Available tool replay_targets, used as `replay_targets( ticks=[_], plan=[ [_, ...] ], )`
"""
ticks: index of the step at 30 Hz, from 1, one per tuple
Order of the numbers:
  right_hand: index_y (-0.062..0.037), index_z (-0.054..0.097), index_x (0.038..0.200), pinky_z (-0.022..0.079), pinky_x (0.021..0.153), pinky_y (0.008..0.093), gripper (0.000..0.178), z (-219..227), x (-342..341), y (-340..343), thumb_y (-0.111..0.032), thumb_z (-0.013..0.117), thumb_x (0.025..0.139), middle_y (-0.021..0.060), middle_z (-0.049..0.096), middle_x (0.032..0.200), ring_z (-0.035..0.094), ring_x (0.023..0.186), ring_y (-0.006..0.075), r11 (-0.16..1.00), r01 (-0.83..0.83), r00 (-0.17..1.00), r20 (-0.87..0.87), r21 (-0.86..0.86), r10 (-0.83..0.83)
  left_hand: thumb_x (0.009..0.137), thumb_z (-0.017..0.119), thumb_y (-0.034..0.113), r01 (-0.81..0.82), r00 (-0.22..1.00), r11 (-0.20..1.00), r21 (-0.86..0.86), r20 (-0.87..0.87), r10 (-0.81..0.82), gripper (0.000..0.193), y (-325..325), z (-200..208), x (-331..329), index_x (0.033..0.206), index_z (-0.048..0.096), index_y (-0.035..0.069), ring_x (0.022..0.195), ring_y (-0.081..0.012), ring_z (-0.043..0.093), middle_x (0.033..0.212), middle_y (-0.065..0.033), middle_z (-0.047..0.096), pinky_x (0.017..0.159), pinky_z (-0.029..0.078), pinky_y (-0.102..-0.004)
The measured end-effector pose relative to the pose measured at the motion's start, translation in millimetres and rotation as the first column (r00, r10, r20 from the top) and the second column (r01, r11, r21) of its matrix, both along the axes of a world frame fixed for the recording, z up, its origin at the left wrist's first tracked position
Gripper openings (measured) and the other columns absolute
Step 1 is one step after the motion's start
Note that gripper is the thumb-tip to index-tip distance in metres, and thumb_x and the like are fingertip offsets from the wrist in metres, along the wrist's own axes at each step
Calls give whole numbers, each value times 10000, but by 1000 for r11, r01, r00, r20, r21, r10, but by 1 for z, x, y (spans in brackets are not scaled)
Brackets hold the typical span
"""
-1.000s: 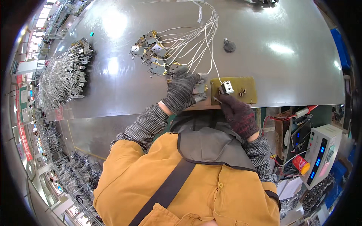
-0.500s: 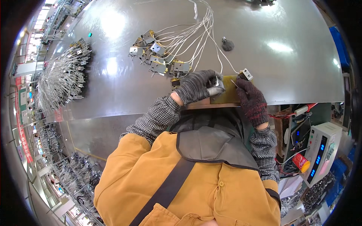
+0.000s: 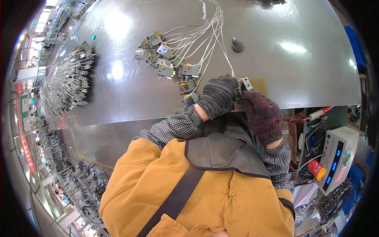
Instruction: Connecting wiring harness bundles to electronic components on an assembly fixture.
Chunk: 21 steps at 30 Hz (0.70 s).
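While our left hand [image 3: 220,96] and right hand [image 3: 261,115] pinch boxy silver metal parts [image 3: 247,83] at the surface's [image 3: 134,98] near edge, we'd expect rigid, grippable sides.

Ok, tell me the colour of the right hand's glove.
The right glove is dark maroon; it shows best in the head view, the only one.

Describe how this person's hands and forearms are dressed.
The left hand wears a knit glove streaked grey and black; the right hand wears a mismatched dark maroon knit one with blackish and redder patches. Both forearms have black-and-white checked sleeves, with mustard-yellow cloth above them. A bare strip of wrist shows between glove and cuff on each side.
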State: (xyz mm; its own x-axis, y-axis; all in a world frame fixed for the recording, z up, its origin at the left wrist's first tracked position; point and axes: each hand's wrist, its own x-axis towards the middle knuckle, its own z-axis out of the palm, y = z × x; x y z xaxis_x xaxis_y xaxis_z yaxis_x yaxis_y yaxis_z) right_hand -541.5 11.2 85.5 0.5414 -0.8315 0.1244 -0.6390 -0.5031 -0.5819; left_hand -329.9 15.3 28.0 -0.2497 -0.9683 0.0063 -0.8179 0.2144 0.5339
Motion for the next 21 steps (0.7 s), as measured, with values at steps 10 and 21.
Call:
replay_targets(
  ticks=[10,21],
  plan=[
    [-74,735,1123,605,786,474,194,4,2,-2,-123,693,940,177,753,981,750,875,379,999,-12,998,-67,-43,9,660,934,292,39,999,998,-52,28,-38,578,-6,6,-2,1118,686,42,969,-388,716,1032,-183,701,859,566,-473],
    [-70,731,1111,604,808,465,150,2,2,1,-112,700,970,184,755,1005,750,916,392,996,39,994,99,85,-47,728,954,317,53,987,996,78,-157,-40,629,-2,13,6,1213,655,52,999,-373,738,1118,-183,708,876,589,-459]
  ],
)
